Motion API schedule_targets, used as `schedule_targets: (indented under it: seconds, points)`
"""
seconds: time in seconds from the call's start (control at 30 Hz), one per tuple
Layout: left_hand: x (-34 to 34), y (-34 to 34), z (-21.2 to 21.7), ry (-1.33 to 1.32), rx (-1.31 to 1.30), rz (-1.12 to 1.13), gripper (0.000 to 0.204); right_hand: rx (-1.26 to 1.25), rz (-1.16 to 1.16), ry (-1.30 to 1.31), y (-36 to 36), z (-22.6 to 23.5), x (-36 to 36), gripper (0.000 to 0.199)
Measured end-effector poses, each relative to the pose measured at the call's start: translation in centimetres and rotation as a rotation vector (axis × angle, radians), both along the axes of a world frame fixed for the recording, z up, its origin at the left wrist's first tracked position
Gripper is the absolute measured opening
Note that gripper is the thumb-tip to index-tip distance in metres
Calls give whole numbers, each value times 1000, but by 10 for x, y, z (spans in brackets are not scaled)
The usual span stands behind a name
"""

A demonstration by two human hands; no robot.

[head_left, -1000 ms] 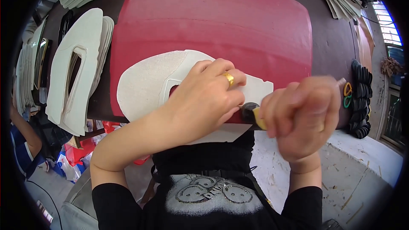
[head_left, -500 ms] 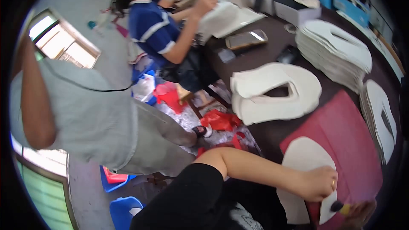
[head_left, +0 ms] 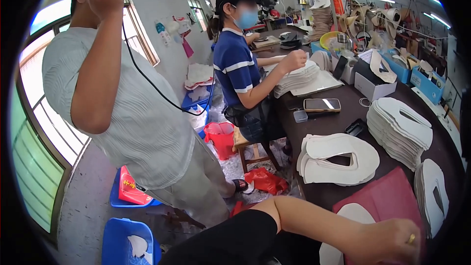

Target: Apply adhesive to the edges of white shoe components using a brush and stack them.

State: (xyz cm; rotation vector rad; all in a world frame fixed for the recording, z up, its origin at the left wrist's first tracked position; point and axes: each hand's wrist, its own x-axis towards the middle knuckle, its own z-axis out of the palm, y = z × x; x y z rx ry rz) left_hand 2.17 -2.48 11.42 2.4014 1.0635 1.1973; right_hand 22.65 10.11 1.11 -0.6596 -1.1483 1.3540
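Left hand (head_left: 392,243), ring on one finger, rests knuckles-up on a white cut piece (head_left: 338,235) lying on the red mat (head_left: 387,198) at the near edge of the bench (head_left: 338,118); fingers curled down, grip cannot be told. Right hand out of view. Left of bench: standing person in grey shirt (head_left: 127,113), blue bins (head_left: 125,238) on floor, red bucket (head_left: 222,137). A seated person in a blue striped top (head_left: 238,68) handles a white stack (head_left: 299,76) at the far end. Mid-bench: phone (head_left: 321,104), white U-shaped stack (head_left: 338,159). Right edge: further white stacks (head_left: 400,130).
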Motion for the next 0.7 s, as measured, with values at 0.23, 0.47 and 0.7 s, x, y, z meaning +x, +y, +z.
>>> schedule_targets:
  seconds: [0.23,0.47,0.7]
  points:
    - [-8,22,-192,72,67,170,24,-232,-81,71,19,-32,11,20]
    - [-44,0,-131,299,-112,266,29,178,59,182,-40,18,-31,28]
    - [0,16,-129,182,-258,149,14,127,17,-264,-71,28,-4,33]
